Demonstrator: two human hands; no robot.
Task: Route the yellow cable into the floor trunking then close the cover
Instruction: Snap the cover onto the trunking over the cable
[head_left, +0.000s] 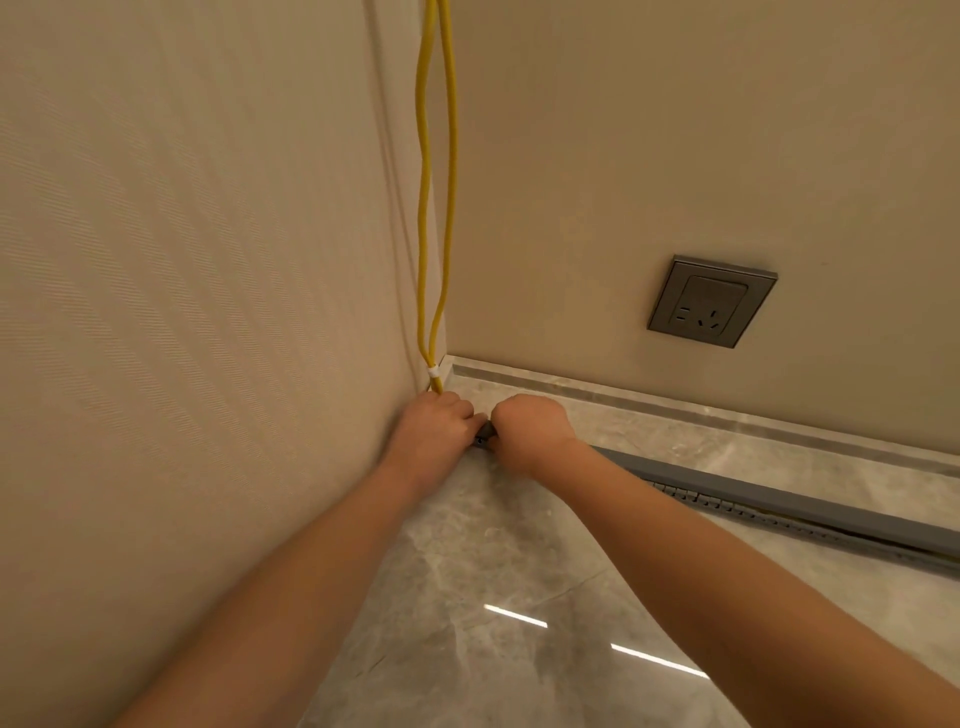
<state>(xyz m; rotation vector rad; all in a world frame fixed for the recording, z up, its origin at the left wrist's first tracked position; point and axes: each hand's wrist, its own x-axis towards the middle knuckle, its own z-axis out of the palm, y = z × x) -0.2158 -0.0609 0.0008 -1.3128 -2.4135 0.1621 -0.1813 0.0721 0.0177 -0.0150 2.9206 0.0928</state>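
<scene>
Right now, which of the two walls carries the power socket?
The right-hand wall, smooth and plain; its grey socket sits above the skirting. The left wall, with striped texture, has no socket visible.

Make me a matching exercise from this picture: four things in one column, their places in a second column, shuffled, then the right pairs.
Things
1. yellow cable
2. wall socket
3. grey trunking
4. left hand

Places
A. lying along the floor, running off to the right
B. hanging down the corner of the walls
C. at the corner end of the trunking, at the foot of the cable
D. set in the right-hand wall above the skirting

Pairs: 1-B, 2-D, 3-A, 4-C
</scene>
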